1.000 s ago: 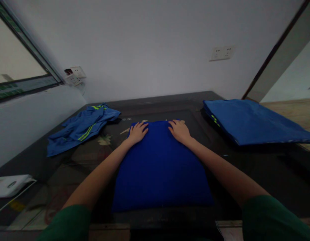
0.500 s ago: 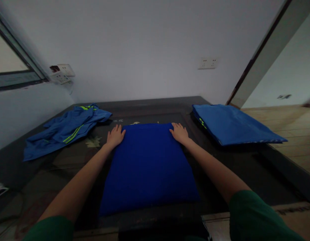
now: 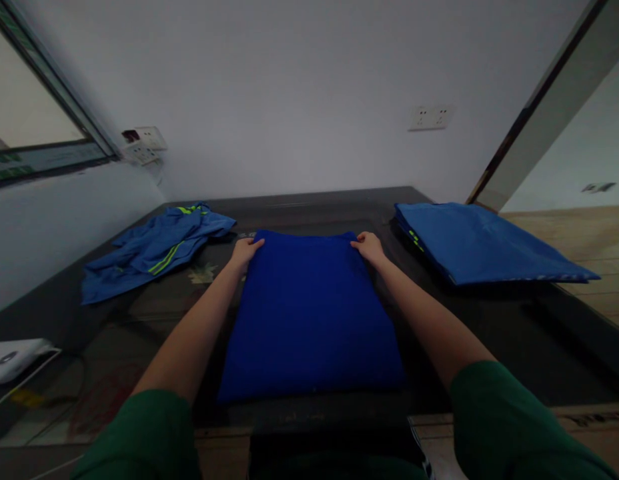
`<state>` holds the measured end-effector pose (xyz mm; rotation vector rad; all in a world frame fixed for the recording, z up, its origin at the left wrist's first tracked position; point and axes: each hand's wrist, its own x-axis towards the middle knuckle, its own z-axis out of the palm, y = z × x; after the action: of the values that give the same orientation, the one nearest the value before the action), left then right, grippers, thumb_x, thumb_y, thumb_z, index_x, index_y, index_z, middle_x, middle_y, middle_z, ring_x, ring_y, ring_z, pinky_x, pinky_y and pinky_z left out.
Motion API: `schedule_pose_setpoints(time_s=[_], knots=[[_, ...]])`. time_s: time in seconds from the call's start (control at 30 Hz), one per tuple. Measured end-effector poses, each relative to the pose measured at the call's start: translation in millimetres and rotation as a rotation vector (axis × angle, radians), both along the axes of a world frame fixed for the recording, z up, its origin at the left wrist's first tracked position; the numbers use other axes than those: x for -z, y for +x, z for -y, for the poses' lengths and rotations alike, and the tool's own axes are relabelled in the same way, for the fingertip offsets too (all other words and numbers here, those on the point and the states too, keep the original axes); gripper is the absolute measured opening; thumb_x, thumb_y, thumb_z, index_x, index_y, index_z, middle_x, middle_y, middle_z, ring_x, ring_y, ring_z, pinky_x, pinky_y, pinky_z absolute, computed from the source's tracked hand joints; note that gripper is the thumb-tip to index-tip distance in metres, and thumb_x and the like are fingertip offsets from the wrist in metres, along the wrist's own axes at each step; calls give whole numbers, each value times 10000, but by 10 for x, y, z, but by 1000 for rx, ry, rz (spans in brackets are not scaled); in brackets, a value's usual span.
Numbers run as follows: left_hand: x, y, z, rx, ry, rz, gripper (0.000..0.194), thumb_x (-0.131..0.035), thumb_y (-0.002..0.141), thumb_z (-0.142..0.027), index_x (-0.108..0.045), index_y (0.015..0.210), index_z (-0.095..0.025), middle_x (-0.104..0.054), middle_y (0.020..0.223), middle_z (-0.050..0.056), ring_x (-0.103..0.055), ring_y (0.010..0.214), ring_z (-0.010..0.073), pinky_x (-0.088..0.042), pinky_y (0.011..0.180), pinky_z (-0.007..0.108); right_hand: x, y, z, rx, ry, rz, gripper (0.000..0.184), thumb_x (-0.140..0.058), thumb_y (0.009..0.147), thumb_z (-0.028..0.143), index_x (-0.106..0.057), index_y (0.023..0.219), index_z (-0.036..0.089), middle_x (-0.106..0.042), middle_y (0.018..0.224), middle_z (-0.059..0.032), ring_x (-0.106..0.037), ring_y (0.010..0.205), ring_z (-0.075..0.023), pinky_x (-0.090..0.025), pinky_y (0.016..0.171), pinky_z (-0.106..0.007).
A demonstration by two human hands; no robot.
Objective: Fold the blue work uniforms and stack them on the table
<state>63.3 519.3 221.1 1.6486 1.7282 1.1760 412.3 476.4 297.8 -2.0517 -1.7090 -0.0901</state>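
Note:
A folded deep-blue garment (image 3: 309,313) lies flat on the dark table (image 3: 489,333) straight in front of me. My left hand (image 3: 245,251) is at its far left corner with the fingers curled over the edge. At the far right corner my right hand (image 3: 369,247) grips the cloth the same way. Both arms reach forward along the garment's sides.
A crumpled blue garment with neon-green stripes (image 3: 154,250) lies at the back left. A stack of folded blue garments (image 3: 479,243) sits at the back right. A white device with a cable (image 3: 14,357) rests near the left edge. Wall sockets (image 3: 429,118) are behind.
My hands went from lying flat on the garment's far part to its far corners, where the fingers have curled onto the edge. The view shifted slightly.

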Motion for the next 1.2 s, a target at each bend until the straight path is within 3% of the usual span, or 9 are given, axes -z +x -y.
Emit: schedule_pose_setpoints(time_s=[0.2, 0.37, 0.5, 0.6, 0.77, 0.87, 1.0, 1.13, 1.2], knots=[[-6, 140, -9, -83, -36, -266, 302, -494, 899, -333, -674, 993, -110, -675, 1070, 212, -625, 1066, 335, -480, 891, 410, 70, -155, 102, 8, 10, 91, 239, -517, 914, 236, -552, 1140, 168, -668, 1055, -153, -638, 986, -261, -465, 813, -357], [19, 210, 123, -167, -44, -424, 421, -346, 947, -353, -593, 1174, -98, -637, 1108, 260, -599, 1079, 397, -452, 878, 528, 140, -212, 185, -2, 7, 297, 362, -400, 974, 333, -447, 1293, 169, -656, 1080, -171, -628, 998, -272, -468, 828, -385], [-44, 189, 260, -179, 23, -510, 465, -298, 944, -239, -426, 1380, -143, -587, 1216, 234, -545, 1163, 371, -401, 945, 538, 51, -200, 263, -43, 123, 375, 438, -377, 975, 311, -393, 1381, 147, -552, 1271, -196, -523, 1155, -302, -456, 884, -400], [-104, 250, 337, -114, 193, -609, 474, -269, 942, -199, -447, 1381, -190, -500, 1356, 174, -435, 1281, 328, -335, 1035, 512, 19, -309, 331, -149, 187, 411, 446, -343, 979, 295, -419, 1383, 124, -486, 1350, -199, -446, 1235, -321, -423, 946, -428], [28, 442, 447, 221, 155, -670, 484, -268, 973, -391, -402, 1427, -289, -367, 1508, 57, -323, 1383, 273, -257, 1114, 507, 183, -432, 389, -338, -63, 407, 511, -326, 980, 434, -480, 1373, 145, -424, 1446, -167, -380, 1327, -305, -300, 1083, -477], [189, 415, 520, 181, 50, -670, 564, -206, 964, -513, -230, 1498, -333, -209, 1574, 48, -178, 1444, 295, -194, 1123, 567, 268, -256, 388, -343, -151, 393, 565, -309, 974, 500, -327, 1475, 240, -281, 1547, -101, -222, 1422, -299, -197, 1114, -576], [262, 203, 633, 67, -68, -680, 604, -200, 949, -534, -213, 1508, -306, -161, 1583, 53, -162, 1443, 321, -172, 1118, 603, 205, 82, 488, -240, -163, 377, 553, -296, 980, 486, -276, 1490, 272, -235, 1565, -87, -176, 1437, -313, -156, 1087, -658], [207, 90, 917, -84, 28, -748, 608, -302, 945, -427, -292, 1489, -155, -204, 1562, 148, -126, 1449, 333, -130, 1130, 601, 65, 155, 857, -202, -7, 356, 527, -384, 965, 386, -387, 1439, 158, -366, 1493, -165, -282, 1402, -301, -269, 1098, -549], [165, 161, 1130, -5, 120, -768, 565, -340, 942, -399, -359, 1459, -173, -219, 1561, 136, -112, 1452, 327, -121, 1129, 605, 34, 43, 1104, -327, 94, 347, 487, -370, 966, 356, -459, 1393, 139, -406, 1469, -155, -327, 1385, -261, -285, 1119, -460]])
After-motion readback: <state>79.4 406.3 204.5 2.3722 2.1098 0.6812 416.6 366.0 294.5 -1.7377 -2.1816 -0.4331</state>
